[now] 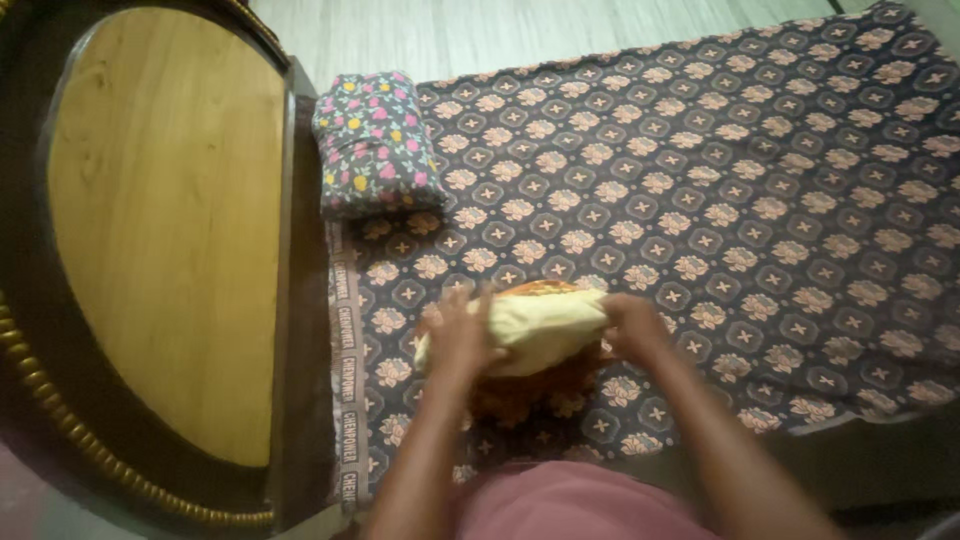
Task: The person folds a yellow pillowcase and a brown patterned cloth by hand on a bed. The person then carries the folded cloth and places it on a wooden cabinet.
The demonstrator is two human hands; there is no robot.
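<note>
As fingers [478,308] clasp, cloth bundle [530,325] between both hands

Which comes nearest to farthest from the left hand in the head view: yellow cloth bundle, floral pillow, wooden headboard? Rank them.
1. yellow cloth bundle: under the left hand, touching.
2. floral pillow: beyond it, up the bed.
3. wooden headboard: far left.

Before you lies a bed [760,190] under a dark sheet patterned with pale flowers and crosses, a flowered pillow [375,142] resting at its head beside the dark headboard [165,230] with its oval wooden panel, pale floorboards [520,30] beyond.
</note>
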